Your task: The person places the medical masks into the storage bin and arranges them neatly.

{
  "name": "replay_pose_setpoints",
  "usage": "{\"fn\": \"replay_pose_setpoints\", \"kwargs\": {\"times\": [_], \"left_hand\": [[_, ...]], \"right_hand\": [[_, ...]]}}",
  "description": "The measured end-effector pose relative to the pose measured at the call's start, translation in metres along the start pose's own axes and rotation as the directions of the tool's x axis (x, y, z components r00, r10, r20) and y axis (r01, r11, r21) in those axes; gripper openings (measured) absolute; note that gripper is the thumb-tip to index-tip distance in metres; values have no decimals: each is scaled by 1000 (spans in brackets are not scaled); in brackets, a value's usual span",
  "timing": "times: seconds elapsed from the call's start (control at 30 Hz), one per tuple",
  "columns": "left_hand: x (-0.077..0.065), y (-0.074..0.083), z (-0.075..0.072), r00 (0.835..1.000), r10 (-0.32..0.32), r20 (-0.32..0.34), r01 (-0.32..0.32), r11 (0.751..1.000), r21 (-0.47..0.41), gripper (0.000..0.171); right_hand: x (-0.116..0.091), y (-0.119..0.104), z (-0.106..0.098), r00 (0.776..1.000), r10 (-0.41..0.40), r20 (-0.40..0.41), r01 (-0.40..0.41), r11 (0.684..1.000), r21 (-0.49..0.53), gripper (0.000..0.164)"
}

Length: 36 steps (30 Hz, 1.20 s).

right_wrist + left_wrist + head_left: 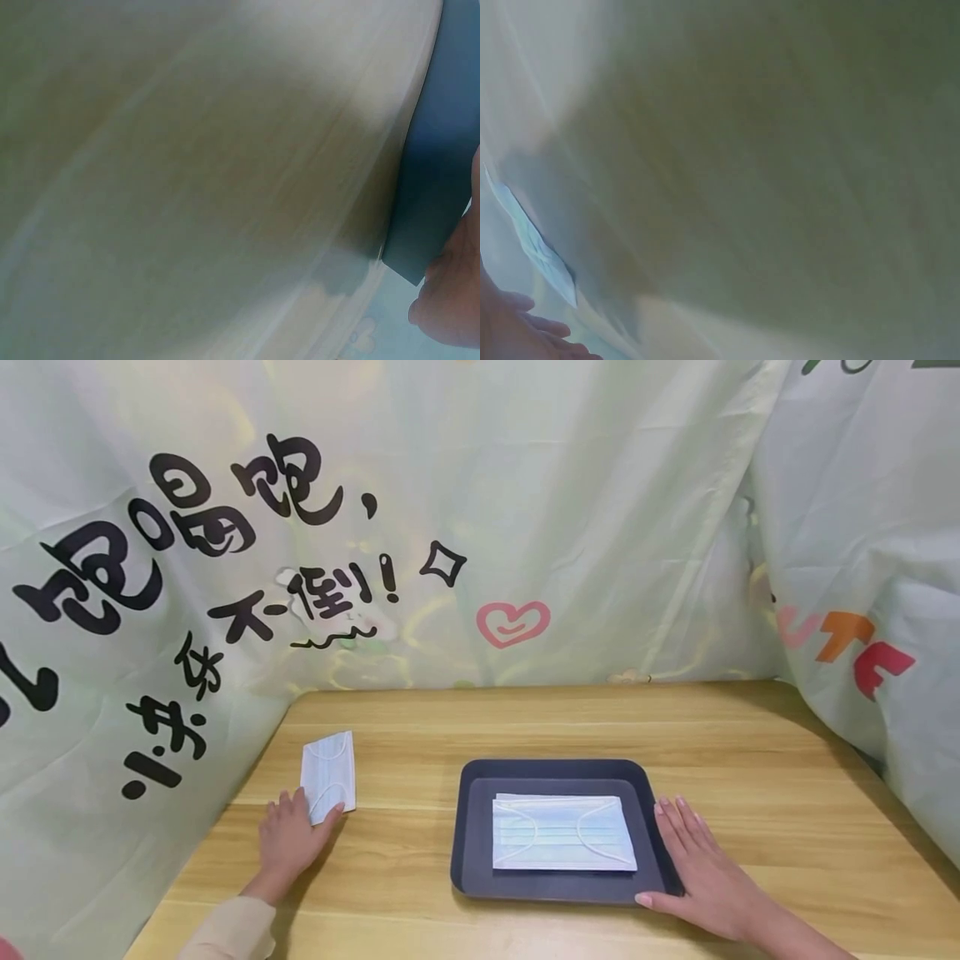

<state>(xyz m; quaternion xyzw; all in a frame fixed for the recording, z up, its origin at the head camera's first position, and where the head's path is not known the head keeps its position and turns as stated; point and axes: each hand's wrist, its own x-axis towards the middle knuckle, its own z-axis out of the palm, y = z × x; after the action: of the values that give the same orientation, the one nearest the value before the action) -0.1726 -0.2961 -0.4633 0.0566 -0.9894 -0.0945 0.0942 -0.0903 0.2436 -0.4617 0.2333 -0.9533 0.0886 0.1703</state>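
In the head view, my left hand point(288, 839) is at the near end of a pale blue face mask point(330, 768) on the left of the table. Its fingers are spread, with the thumb by the mask's near right corner; firm contact is hard to make out. The left wrist view shows that mask point(536, 247) edge-on beside the fingers point(551, 326). My right hand point(712, 881) rests against the right side of a dark tray point(551, 885), fingers straight, thumb at the near corner. Flat inside the tray lie stacked face masks point(562, 835) with white ear loops.
The wooden table point(405, 727) carries the tray right of its middle. A printed pale curtain point(600, 527) with black lettering hangs behind it and along both sides. Bare wood separates the single mask from the tray.
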Motion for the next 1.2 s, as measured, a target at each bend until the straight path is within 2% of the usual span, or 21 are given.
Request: {"fn": "replay_pose_setpoints", "kwargs": {"times": [0.13,0.4,0.77,1.0,1.1,1.2], "left_hand": [[2,-3,-1,999,-33,-34,31,999,-37,81],[2,-4,-4,989,-141,35,144,981,-130,76],[4,0,-5,978,-199,61,208,956,-208,66],[8,3,-8,976,-214,30,214,944,-251,53],[11,5,-12,968,-242,66,250,935,-250,51],[13,6,-17,952,-282,117,303,919,-251,49]], "right_hand": [[0,0,-1,1000,-9,-9,9,1000,9,105],[1,1,-1,1000,-16,-11,16,1000,2,105],[1,1,0,1000,-22,-14,21,1000,-2,105],[1,0,-1,1000,-26,-11,26,1000,4,107],[1,0,-1,999,-30,-19,30,1000,7,107],[1,0,0,999,-29,-21,29,1000,6,107]]}}
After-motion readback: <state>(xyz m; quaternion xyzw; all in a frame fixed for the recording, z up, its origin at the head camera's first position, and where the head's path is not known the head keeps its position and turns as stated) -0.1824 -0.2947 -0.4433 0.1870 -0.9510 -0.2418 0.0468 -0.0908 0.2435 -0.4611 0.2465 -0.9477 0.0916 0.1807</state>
